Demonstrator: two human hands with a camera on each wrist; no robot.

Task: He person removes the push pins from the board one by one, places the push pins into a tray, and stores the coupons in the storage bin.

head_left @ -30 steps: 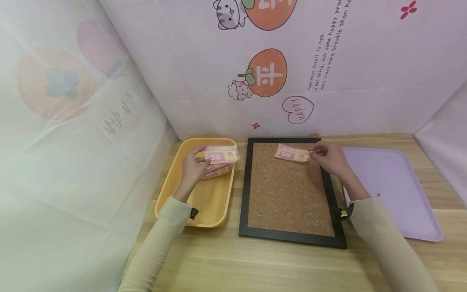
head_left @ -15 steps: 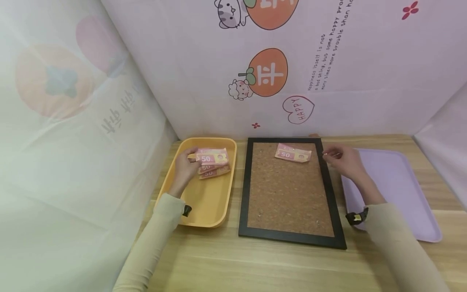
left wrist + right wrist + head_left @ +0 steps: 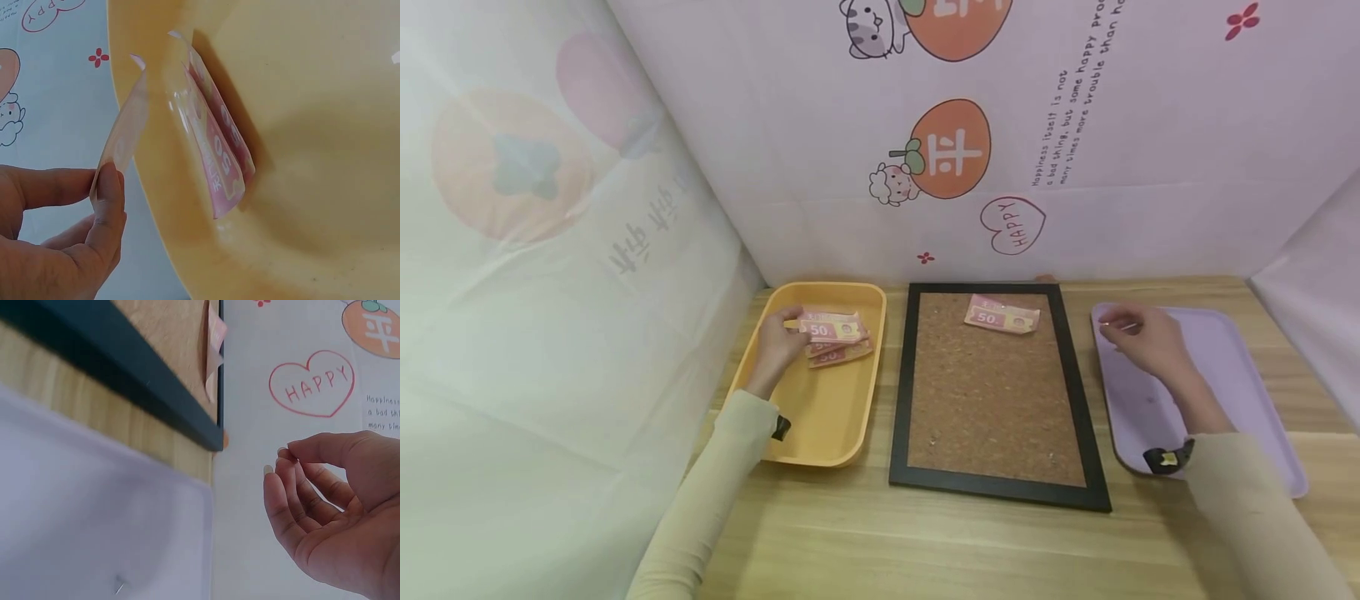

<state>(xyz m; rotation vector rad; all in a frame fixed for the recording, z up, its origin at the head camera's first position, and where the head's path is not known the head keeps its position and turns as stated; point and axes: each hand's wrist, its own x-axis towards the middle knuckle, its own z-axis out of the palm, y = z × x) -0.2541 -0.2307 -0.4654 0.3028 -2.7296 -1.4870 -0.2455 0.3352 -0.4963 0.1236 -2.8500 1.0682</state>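
My left hand (image 3: 777,346) pinches a pink-and-yellow paper coupon (image 3: 833,328) printed with "50", held over the yellow tray (image 3: 820,425). Thumb and forefinger grip its end in the left wrist view. Below it, more coupons (image 3: 219,140) lie curled in the tray. Above the purple tray (image 3: 1217,350) is my right hand (image 3: 1152,340), thumb tip against forefinger tip. Whether something tiny sits between those tips is unclear. Another coupon (image 3: 1002,314) lies at the top of the black-framed corkboard (image 3: 985,392); one end curls up from the cork.
Small clear pins (image 3: 933,442) show near the board's lower corners. A tiny pin-like piece (image 3: 120,586) lies in the purple tray. Printed white cloth (image 3: 850,225) stands behind the wooden table (image 3: 970,542) and along its sides.
My right hand has moved off the coupon's right end on the board, rightward over the purple tray. My left hand has shifted left and slightly down with its coupon.
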